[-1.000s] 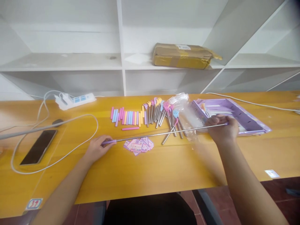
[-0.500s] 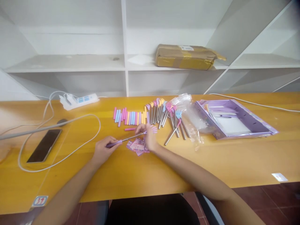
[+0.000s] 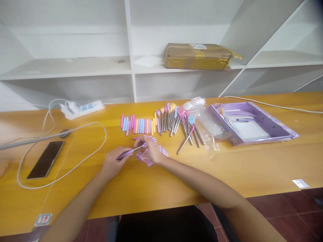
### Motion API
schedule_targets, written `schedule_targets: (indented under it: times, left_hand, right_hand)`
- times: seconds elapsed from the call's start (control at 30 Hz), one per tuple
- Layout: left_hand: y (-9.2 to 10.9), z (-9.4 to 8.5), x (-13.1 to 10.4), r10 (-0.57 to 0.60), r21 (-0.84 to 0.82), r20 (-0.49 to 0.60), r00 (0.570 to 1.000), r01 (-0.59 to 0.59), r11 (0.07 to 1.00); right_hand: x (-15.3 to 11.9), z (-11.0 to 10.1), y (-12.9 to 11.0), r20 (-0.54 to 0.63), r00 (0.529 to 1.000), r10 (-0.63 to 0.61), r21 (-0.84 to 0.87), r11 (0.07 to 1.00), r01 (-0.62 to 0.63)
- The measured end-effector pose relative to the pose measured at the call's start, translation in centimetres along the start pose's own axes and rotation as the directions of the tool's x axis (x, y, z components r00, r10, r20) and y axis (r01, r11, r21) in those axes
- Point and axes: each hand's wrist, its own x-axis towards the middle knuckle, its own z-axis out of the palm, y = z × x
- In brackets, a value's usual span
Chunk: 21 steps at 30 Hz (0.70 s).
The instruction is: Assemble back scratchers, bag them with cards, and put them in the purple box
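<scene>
My left hand [image 3: 114, 162] is closed round the purple handle of a back scratcher [image 3: 125, 154]. At the other end my right hand [image 3: 149, 148] grips it near its purple hand-shaped head, and a short piece of metal rod shows between my hands. Small pink and purple printed cards [image 3: 144, 158] lie beneath my right hand. Behind my hands is a row of coloured tubes [image 3: 141, 126], pink, blue, purple and yellow. Several metal-rod scratchers with coloured hand heads [image 3: 174, 121] lie to the right of the tubes.
Clear plastic bags [image 3: 205, 122] lie beside a purple open box [image 3: 262, 132] on the right. On the left are a phone [image 3: 46, 159], a looped white cable and a power strip [image 3: 83, 109]. A taped carton [image 3: 198, 56] sits on the shelf behind.
My right hand has moved left, towards my left hand. Less of the scratcher's metal rod shows between them, and more of the cards is visible. The view has shifted slightly.
</scene>
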Motion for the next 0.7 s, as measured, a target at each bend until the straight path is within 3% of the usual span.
schedule_targets:
  times: [0.1, 0.23, 0.37, 0.47, 0.6, 0.7]
  left_hand:
    - [0.2, 0.0, 0.0, 0.042, 0.032, 0.028, 0.999, -0.043, 0.999]
    - [-0.3, -0.2, -0.2, 0.024, 0.072, 0.066, 0.998, -0.029, 0.997]
    - [-0.5, -0.2, -0.1, -0.051, 0.080, 0.169, 0.984, 0.038, 0.996]
    - [-0.1, -0.1, 0.0, -0.143, 0.095, 0.290, 0.946, 0.121, 0.988]
    - [0.2, -0.4, 0.3, -0.221, 0.161, 0.377, 0.899, 0.171, 0.972]
    - [-0.2, -0.8, 0.4, -0.219, 0.216, 0.412, 0.885, 0.139, 0.967]
  right_hand:
    - [0.4, -0.5, -0.6, -0.027, 0.999, 0.024, 0.003, 1.000, -0.024]
    - [0.3, -0.4, 0.4, -0.048, 0.996, 0.072, 0.016, 0.997, -0.071]
    - [-0.2, -0.8, 0.4, -0.045, 0.995, 0.087, -0.004, 0.996, -0.088]
    - [-0.1, -2.1, -0.8, -0.005, 0.999, 0.040, -0.024, 0.999, -0.040]
    - [0.2, -6.3, -2.7, -0.114, 0.992, -0.062, -0.053, 0.997, 0.057]
    - [-0.2, -12.4, -4.5, -0.263, 0.954, -0.145, -0.136, 0.984, 0.112]
